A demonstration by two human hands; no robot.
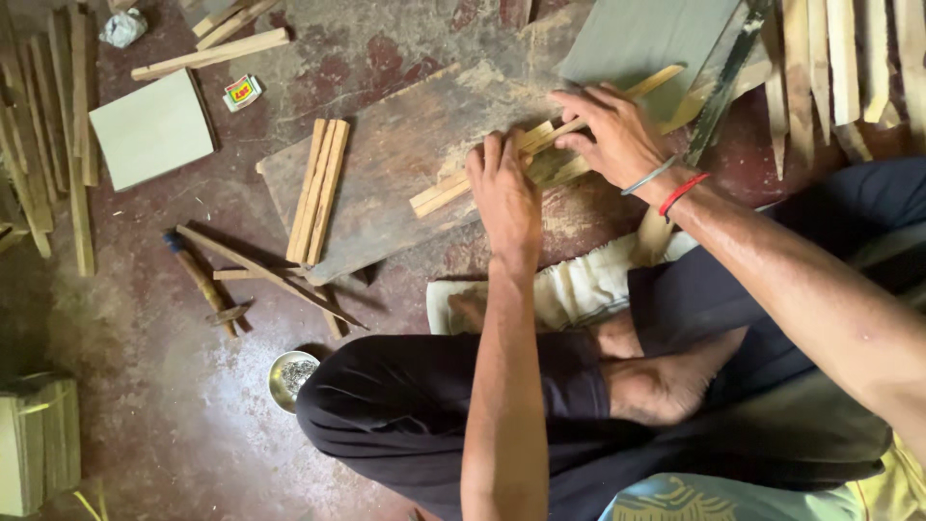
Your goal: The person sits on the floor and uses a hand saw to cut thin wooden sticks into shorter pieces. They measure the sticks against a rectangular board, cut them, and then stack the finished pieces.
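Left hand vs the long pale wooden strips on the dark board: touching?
Touching. The head view shows the left hand pressed flat on the long pale wooden strips lying across the dark wooden board, with no visible gap.
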